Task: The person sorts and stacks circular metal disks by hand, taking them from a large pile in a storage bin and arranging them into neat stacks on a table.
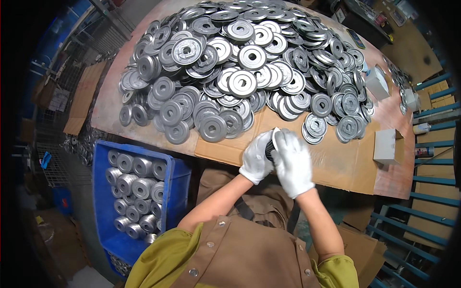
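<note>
Both hands wear white gloves and meet at the near edge of the table. My left hand (256, 157) curls around one side of a few metal discs (270, 149), seen nearly edge-on with dark, ribbed sides. From the other side my right hand (292, 161) presses on them, fingers together. The gloves hide most of these discs, so how many there are I cannot tell. Just beyond the hands rises a big heap of loose grey metal discs (252, 57), each with a hole in its middle. Cardboard (338, 161) lies flat beneath the hands.
At my left stands a blue crate (165, 192) with several stacks of discs (142, 187) in rows. White boxes (385, 146) sit on the table's right side, and a phone (356, 38) lies at the far right. Blue rails (434, 177) run along the right; wire racks (53, 163) stand at left.
</note>
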### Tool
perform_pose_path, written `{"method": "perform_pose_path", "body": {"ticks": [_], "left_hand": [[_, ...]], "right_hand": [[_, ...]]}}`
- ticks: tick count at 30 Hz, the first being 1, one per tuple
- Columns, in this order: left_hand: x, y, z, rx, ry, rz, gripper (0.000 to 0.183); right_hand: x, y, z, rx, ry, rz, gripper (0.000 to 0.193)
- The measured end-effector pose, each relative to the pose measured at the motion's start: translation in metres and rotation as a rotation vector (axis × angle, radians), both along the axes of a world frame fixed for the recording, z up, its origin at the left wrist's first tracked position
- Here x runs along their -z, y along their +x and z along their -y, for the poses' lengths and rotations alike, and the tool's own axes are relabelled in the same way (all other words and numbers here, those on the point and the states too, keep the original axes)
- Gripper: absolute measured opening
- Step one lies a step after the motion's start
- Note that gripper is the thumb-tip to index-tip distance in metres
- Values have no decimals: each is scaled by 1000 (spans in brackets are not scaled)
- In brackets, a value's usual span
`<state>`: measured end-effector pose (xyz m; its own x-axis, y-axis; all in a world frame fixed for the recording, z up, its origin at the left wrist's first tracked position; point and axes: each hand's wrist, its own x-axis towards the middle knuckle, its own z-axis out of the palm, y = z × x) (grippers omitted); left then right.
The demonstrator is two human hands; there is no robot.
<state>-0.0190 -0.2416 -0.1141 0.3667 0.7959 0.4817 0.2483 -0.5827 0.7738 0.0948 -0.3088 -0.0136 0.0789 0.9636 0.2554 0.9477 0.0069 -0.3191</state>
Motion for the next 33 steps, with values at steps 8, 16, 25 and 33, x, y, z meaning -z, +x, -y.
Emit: {"method": "perform_pose_path", "body": {"ticks": [8,16,25,33], "left_hand": [[2,5,6,24,-23,25,68],[-15,25,8,100,-13,33,75],[-10,18,5,47,17,13,74],[0,2,3,17,45,0,72]], "right_hand": [[32,27,-19,83,-38,-433,44],[38,81,-50,58,-402,-801,43],[15,37,-10,248,-78,-528,39],[27,6,24,123,222,-135,43]]}}
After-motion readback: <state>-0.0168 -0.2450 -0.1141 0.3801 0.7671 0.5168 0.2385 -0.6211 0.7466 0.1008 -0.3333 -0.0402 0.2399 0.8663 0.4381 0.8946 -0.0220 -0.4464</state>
